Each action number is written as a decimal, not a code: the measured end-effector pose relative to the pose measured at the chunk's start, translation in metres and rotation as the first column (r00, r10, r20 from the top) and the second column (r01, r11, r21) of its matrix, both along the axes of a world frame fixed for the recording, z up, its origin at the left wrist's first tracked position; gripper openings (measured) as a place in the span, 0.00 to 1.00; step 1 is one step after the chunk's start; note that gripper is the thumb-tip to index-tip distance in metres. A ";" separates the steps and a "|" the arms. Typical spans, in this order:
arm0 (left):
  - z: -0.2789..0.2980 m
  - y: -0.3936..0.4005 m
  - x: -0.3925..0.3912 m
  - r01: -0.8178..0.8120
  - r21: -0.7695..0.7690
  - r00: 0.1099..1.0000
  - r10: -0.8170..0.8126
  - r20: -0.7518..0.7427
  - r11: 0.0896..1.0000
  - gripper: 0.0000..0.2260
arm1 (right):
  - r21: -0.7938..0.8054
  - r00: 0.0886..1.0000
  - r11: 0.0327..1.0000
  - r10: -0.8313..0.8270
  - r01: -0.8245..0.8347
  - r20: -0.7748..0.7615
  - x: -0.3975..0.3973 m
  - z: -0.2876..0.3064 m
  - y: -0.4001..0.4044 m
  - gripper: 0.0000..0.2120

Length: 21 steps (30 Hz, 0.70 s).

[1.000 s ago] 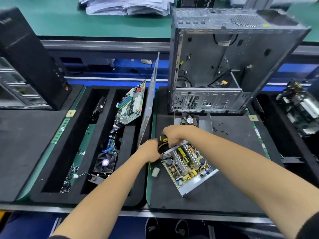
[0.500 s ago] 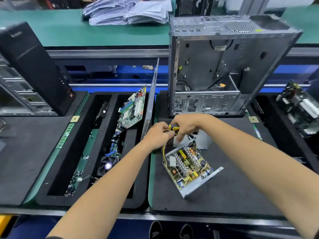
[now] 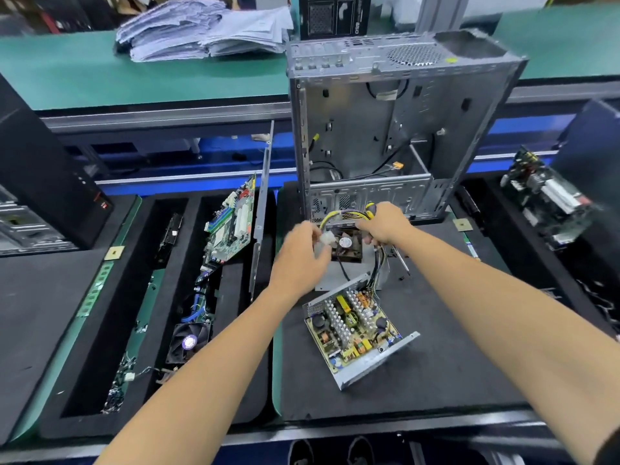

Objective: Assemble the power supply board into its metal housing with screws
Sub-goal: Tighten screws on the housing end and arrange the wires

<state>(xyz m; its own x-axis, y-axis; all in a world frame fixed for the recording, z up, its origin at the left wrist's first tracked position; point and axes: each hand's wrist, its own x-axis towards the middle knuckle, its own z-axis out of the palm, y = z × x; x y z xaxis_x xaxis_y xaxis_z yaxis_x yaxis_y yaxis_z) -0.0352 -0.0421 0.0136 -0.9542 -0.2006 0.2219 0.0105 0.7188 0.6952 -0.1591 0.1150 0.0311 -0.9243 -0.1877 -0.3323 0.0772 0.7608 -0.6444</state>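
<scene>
The power supply board (image 3: 352, 325) lies in its open metal housing (image 3: 379, 364) on the black mat. Behind it lies the grey housing cover (image 3: 335, 275) with a small black fan (image 3: 347, 246). A yellow and black cable bundle (image 3: 339, 217) arcs from the board up to my hands. My left hand (image 3: 300, 260) pinches the white connector (image 3: 327, 244) at the cables' end. My right hand (image 3: 385, 224) grips the cable bundle together with a screwdriver, whose yellow and black handle (image 3: 370, 207) sticks out above the fist and whose shaft (image 3: 401, 260) points down-right.
An empty PC case (image 3: 385, 129) stands open just behind my hands. To the left, a foam tray (image 3: 134, 297) holds a motherboard (image 3: 231, 223), a cooler fan (image 3: 189, 342) and a grey side panel (image 3: 261, 209). A black tower (image 3: 43, 169) stands far left, another board (image 3: 547, 199) far right.
Both hands have risen from the board's near-left corner toward the PC case, lifting the cable bundle. The connector is now in my left hand's fingers and the fan cover is uncovered.
</scene>
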 end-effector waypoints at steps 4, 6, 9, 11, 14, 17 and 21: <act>-0.007 -0.002 0.003 0.174 -0.059 0.917 -0.140 0.373 0.983 0.13 | 0.041 0.997 0.999 -0.017 0.020 -0.069 -0.001 -0.006 -0.003 0.18; -0.009 -0.001 0.005 0.375 -0.119 0.797 -0.254 0.548 0.919 0.16 | 0.059 0.996 0.998 -0.013 0.018 -0.087 -0.001 -0.007 -0.004 0.17; -0.014 0.004 0.008 0.522 -0.223 0.716 -0.282 0.638 0.823 0.14 | 0.078 0.996 0.997 0.003 0.004 -0.088 -0.001 -0.007 -0.005 0.18; -0.017 0.007 0.009 0.543 -0.319 0.736 -0.258 0.626 0.777 0.15 | 0.079 0.997 0.997 0.008 -0.002 -0.081 -0.001 -0.006 -0.003 0.14; -0.018 0.016 0.008 0.570 -0.461 0.774 -0.258 0.578 0.680 0.12 | 0.056 0.996 0.998 0.022 -0.018 -0.081 -0.003 -0.001 0.001 0.10; -0.017 0.023 0.000 0.561 -0.533 0.809 -0.282 0.516 0.634 0.09 | 0.053 0.994 0.997 0.063 -0.059 -0.091 -0.004 0.001 0.005 0.12; -0.013 0.024 -0.016 0.539 -0.545 0.823 -0.262 0.504 0.642 0.05 | 0.064 0.989 0.994 0.090 -0.084 -0.114 -0.007 0.000 0.009 0.15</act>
<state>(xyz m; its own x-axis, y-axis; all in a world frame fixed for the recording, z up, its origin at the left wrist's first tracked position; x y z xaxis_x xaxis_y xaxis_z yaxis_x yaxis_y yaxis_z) -0.0516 -0.0180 0.0002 -0.9335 0.2812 -0.2227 0.2702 0.9596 0.0789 -0.1664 0.1236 0.0307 -0.9384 -0.2524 -0.2360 -0.0640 0.7982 -0.5990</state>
